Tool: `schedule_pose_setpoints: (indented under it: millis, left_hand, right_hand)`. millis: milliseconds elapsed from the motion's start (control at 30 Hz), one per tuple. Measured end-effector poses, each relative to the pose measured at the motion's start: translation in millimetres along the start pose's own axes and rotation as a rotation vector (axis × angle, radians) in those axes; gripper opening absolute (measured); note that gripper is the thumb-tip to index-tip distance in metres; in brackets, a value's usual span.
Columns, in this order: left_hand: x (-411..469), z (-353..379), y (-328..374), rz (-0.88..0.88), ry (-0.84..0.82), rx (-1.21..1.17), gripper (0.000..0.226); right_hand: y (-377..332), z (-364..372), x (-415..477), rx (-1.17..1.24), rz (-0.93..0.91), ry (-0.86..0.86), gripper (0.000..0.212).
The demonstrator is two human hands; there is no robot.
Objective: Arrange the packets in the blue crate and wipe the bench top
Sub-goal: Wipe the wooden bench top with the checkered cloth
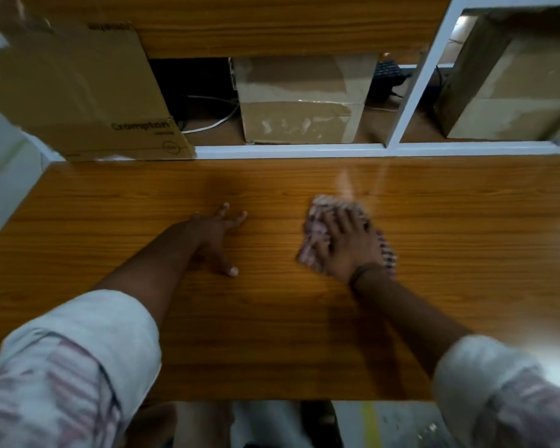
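The wooden bench top (272,334) fills the middle of the view. A crumpled checked cloth (314,234) lies on it right of centre, and my right hand (349,244) presses flat on the cloth with straight, spread fingers. My left hand (214,237) rests on the bare wood to the left of the cloth, fingers spread and holding nothing. No blue crate or packets are in view.
A large cardboard box (78,92) stands at the back left corner of the bench. Behind a white frame (304,151), two taped cardboard boxes (301,101) (511,79) sit on a lower surface with cables and a dark keyboard (387,72).
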State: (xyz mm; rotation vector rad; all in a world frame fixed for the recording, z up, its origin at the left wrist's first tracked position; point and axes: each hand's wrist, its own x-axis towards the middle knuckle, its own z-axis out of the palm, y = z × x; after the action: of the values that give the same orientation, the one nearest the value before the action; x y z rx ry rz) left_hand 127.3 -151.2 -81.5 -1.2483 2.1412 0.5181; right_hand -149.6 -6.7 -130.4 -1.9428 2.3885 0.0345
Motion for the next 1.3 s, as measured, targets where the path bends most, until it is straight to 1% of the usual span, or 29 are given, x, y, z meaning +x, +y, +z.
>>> schedule_pose_setpoints:
  millis: [100, 133, 167, 200, 267, 333, 400, 467, 500, 533, 567, 600, 633, 800, 833, 900, 933, 967, 1000, 1100, 1167, 1233, 1300]
  left_hand:
    - [-6.4, -3.6, 5.2, -0.005, 0.002, 0.015, 0.144]
    - [-8.8, -2.9, 6.3, -0.008, 0.008, 0.026, 0.144]
    - [-11.1, -2.6, 7.5, -0.015, 0.016, 0.036, 0.145]
    - [-12.6, -1.6, 7.5, -0.023, 0.015, 0.046, 0.145]
    - [-20.7, 1.9, 8.5, -0.006, 0.003, 0.069, 0.145]
    - [-30.2, 9.1, 5.3, -0.005, -0.023, 0.061, 0.147]
    - [-36.3, 20.4, -3.6, 0.002, -0.035, 0.028, 0.155]
    - [-41.0, 32.7, -12.1, 0.027, -0.028, 0.019, 0.161]
    - [-43.9, 38.3, -15.5, 0.038, -0.017, 0.03, 0.16]
    - [-48.7, 43.6, -17.5, 0.045, -0.005, 0.047, 0.157]
    - [-53.2, 49.2, -19.9, 0.047, 0.003, 0.063, 0.154]
    - [-57.6, 53.4, -22.8, 0.044, 0.01, 0.069, 0.151]
    - [-63.1, 56.8, -26.2, 0.043, 0.009, 0.064, 0.149]
    - [-93.0, 58.9, -43.5, 0.067, 0.006, 0.014, 0.137]
    - [-94.5, 60.1, -51.8, 0.067, 0.006, -0.001, 0.138]
    - [-92.7, 64.5, -77.1, 0.046, -0.01, -0.058, 0.144]
    - [-93.4, 66.5, -92.0, 0.02, -0.017, -0.085, 0.147]
    - [-95.5, 67.7, -107.0, -0.008, -0.022, -0.099, 0.147]
    - [-99.9, 68.1, -120.8, -0.029, -0.028, -0.103, 0.147]
    - [-109.4, 67.1, -150.4, -0.054, -0.046, -0.099, 0.143]
    - [-108.7, 67.4, -162.0, -0.045, -0.047, -0.089, 0.142]
    - [-104.7, 69.2, -168.2, -0.042, -0.038, -0.086, 0.144]
    - [-98.9, 68.8, -171.2, -0.053, -0.046, -0.082, 0.145]
  right_hand:
    - [-72.4, 8.6, -74.6, 0.041, -0.378, -0.096, 0.074]
    - [-88.9, 11.3, -96.4, 0.056, -0.476, -0.09, 0.072]
    - [-97.3, 14.5, -111.2, 0.063, -0.539, -0.082, 0.07]
    - [-98.4, 15.5, -119.1, 0.063, -0.563, -0.074, 0.069]
    - [-83.9, 14.4, -118.7, 0.065, -0.513, -0.061, 0.069]
    - [-59.0, 11.5, -104.0, 0.025, -0.357, -0.069, 0.071]
    - [-27.0, 9.3, -84.9, -0.025, -0.107, -0.054, 0.073]
    - [3.7, 5.6, -72.5, -0.012, 0.173, -0.038, 0.075]
    - [13.2, 4.4, -71.1, 0.01, 0.298, -0.043, 0.076]
    - [16.3, 2.7, -73.0, 0.027, 0.392, -0.049, 0.078]
    - [12.2, 2.5, -77.1, 0.031, 0.439, -0.049, 0.079]
    - [1.0, 3.1, -84.1, 0.024, 0.429, -0.041, 0.08]
    - [-15.4, 3.9, -94.5, 0.02, 0.362, -0.03, 0.08]
    - [-123.5, 11.3, -151.1, 0.057, -0.222, -0.065, 0.079]
    - [-137.8, 12.9, -155.2, 0.061, -0.312, -0.068, 0.078]
    - [-145.1, 16.0, -148.1, 0.056, -0.411, -0.079, 0.075]
    - [-139.0, 17.2, -138.2, 0.051, -0.41, -0.074, 0.074]
    - [-128.0, 16.6, -125.7, 0.048, -0.371, -0.052, 0.074]
    - [-112.0, 15.8, -109.9, 0.042, -0.293, -0.025, 0.074]
    - [-53.5, 9.6, -50.6, 0.004, 0.067, -0.029, 0.075]
    - [-30.7, 3.1, -13.6, -0.003, 0.247, -0.035, 0.08]
    - [-34.8, 0.6, 17.4, 0.008, 0.297, -0.029, 0.083]
    - [-64.2, 1.4, 42.3, 0.018, 0.225, -0.027, 0.083]
